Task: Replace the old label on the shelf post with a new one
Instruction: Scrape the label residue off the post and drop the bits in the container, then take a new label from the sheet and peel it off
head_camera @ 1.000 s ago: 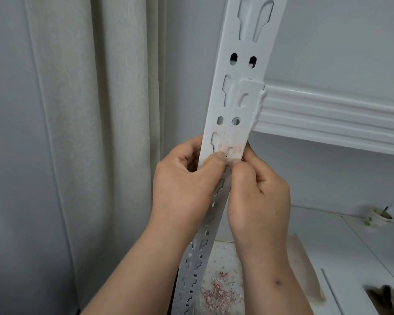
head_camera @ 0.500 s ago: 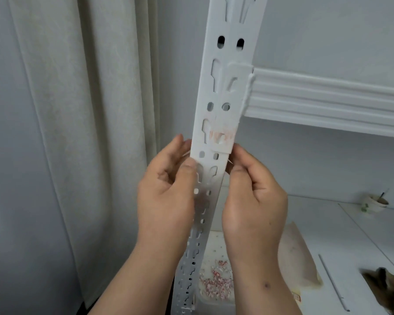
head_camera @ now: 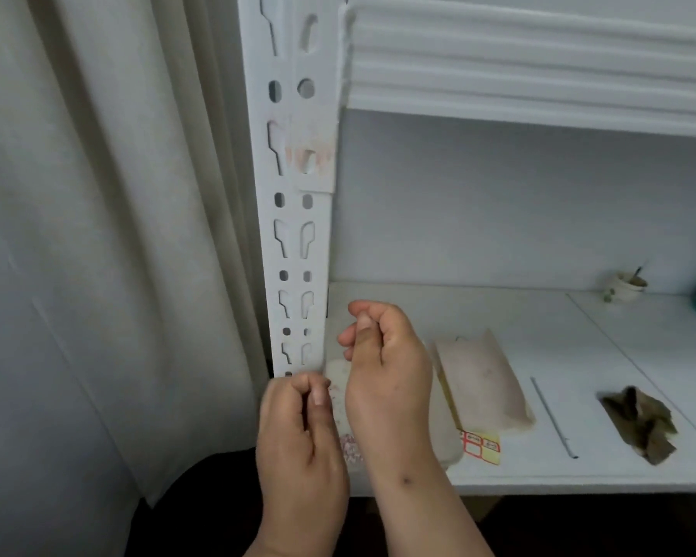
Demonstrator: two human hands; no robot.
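The white slotted shelf post (head_camera: 294, 243) stands upright left of centre. On it, just under the upper shelf beam, is a faint pinkish patch of old label residue (head_camera: 312, 156). Both hands are well below that patch, in front of the lower shelf. My left hand (head_camera: 302, 432) has its thumb pressed against curled fingertips, and I see nothing between them. My right hand (head_camera: 382, 371) is curled the same way, beside the post. A yellow sheet of red-bordered labels (head_camera: 481, 446) lies on the shelf right of my right wrist. Red and white label scraps (head_camera: 348, 448) show between my hands.
A pale curtain (head_camera: 117, 235) hangs left of the post. On the lower shelf (head_camera: 499, 472) lie a beige folded sheet (head_camera: 479, 379), a thin metal rod (head_camera: 551, 416) and a crumpled brown scrap (head_camera: 639, 424). A small cup (head_camera: 625, 289) stands at the back right.
Both hands have left the residue patch and dropped down to the lower shelf level. The view has tilted downward, so the post's patch now sits high in the picture.
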